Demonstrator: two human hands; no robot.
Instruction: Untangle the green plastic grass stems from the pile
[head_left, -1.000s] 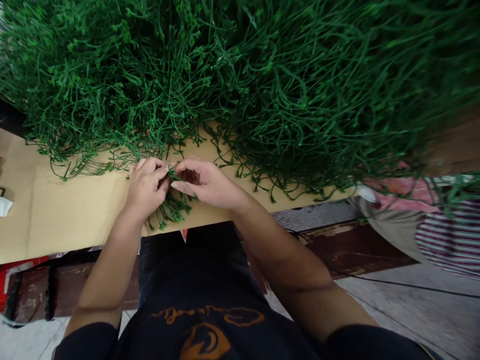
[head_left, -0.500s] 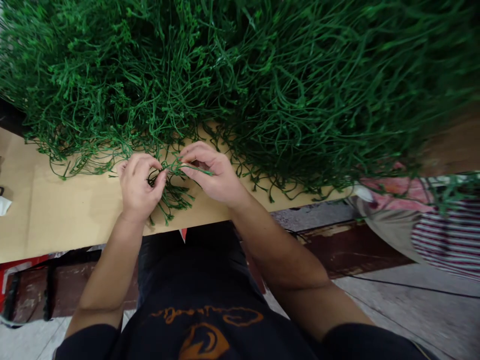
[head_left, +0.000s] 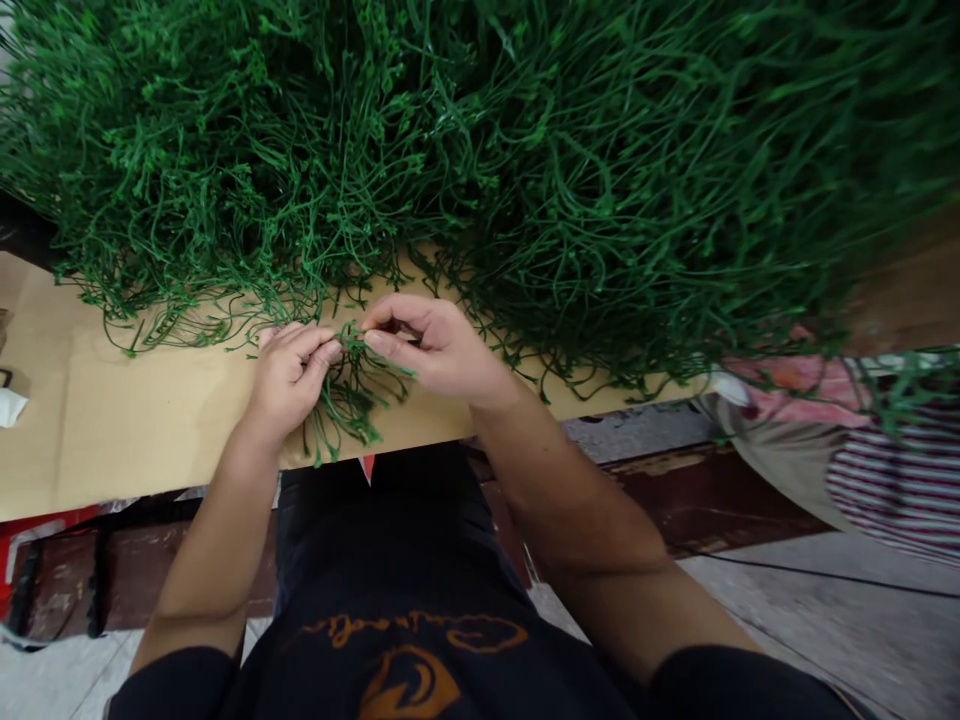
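My left hand (head_left: 294, 375) is closed on a bunch of green plastic stems (head_left: 352, 400), whose forked tips fan out below my fingers toward the table's front edge. Just right of it, my right hand (head_left: 431, 345) pinches the upper part of the same bunch between thumb and forefinger. The exact piece in this pinch is small and partly hidden by the fingertips. Behind both hands rises a large heap of green plastic stems (head_left: 375, 150), with loose strands spilling toward me.
The tan tabletop (head_left: 135, 420) shows in front of the heap. A white scrap (head_left: 10, 407) lies at its far left. On the right, beyond the table edge, sit a pink cloth (head_left: 814, 390) and a person's striped garment (head_left: 892, 490). A dark cable crosses the floor.
My left hand has shifted slightly right and its fingers have flattened over the bunch. My right hand moved a little right and down; the stem it held pointing right no longer sticks out.
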